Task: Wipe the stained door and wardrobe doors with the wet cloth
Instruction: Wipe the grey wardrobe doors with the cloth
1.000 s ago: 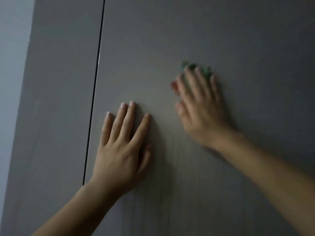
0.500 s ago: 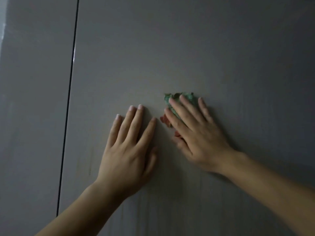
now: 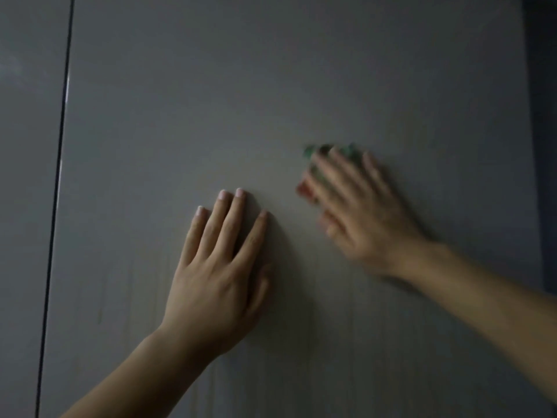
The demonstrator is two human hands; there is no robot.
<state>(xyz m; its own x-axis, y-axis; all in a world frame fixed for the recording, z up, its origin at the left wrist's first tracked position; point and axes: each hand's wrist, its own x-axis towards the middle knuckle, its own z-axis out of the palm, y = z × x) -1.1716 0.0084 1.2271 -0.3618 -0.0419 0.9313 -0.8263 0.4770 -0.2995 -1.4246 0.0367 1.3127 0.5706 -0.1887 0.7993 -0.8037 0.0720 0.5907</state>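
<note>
A grey wardrobe door [image 3: 271, 86] fills the view, with faint vertical streaks low down. My left hand [image 3: 217, 267] lies flat on it, fingers spread, holding nothing. My right hand [image 3: 358, 212] is blurred by motion and presses a small green and red cloth [image 3: 313, 152] against the door, to the upper right of the left hand. Only the cloth's green top edge and a red bit at the fingers' left side show; the rest is hidden under the palm.
A dark vertical gap [image 3: 57, 191] on the left separates this door from the neighbouring wardrobe door [image 3: 24, 206]. A dark strip [image 3: 542, 146] runs down past the door's right edge.
My right hand with the cloth has slid right and up, away from the left hand, and is now blurred. The left hand has stayed flat on the door.
</note>
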